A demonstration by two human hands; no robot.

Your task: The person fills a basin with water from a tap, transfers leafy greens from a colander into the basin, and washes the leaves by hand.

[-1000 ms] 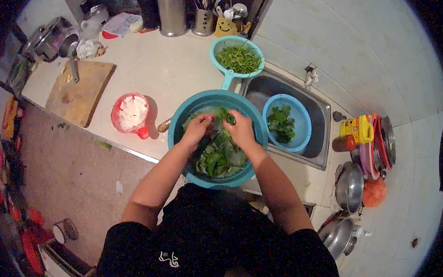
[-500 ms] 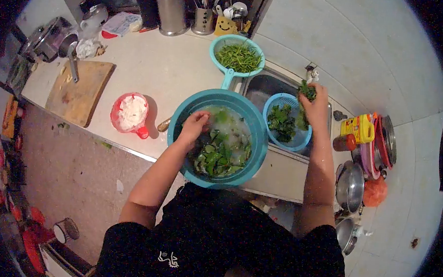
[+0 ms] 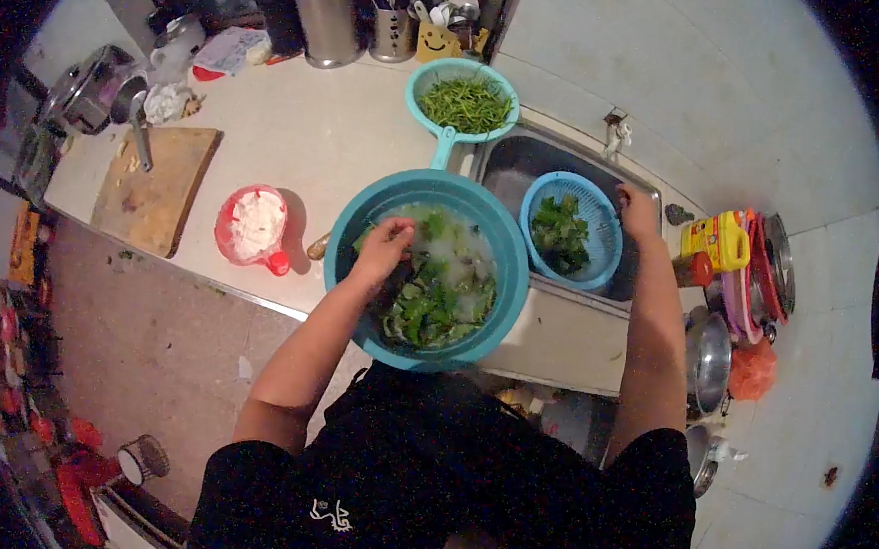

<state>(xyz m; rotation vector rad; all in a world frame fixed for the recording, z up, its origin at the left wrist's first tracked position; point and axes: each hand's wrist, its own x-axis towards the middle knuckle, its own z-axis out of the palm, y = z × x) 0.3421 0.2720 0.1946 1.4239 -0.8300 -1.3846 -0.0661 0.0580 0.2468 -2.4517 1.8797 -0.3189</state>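
Over the left part of a teal basin (image 3: 502, 323) is my left hand (image 3: 386, 247), its fingertips drawn together. What they pinch, if anything, is hidden. Leafy greens (image 3: 428, 309) float in the cloudy water below it. My right hand (image 3: 640, 211) is at the right rim of a blue basket (image 3: 528, 254), over the sink (image 3: 505, 164). Its fingers are curled, and I cannot make out anything in them. A clump of leafy greens (image 3: 559, 231) lies inside the basket, which stands in the sink.
A light-teal strainer (image 3: 444, 150) of green beans (image 3: 465, 105) stands behind the basin. Left are a red measuring cup (image 3: 230, 249) of white powder and a cutting board (image 3: 155, 195) with a knife (image 3: 142, 140). A yellow container (image 3: 715, 241) and metal bowls (image 3: 705, 363) line the right side.
The greens that my right hand held above the basket no longer show in it. That hand has moved right and slightly down. My left hand stays over the basin.
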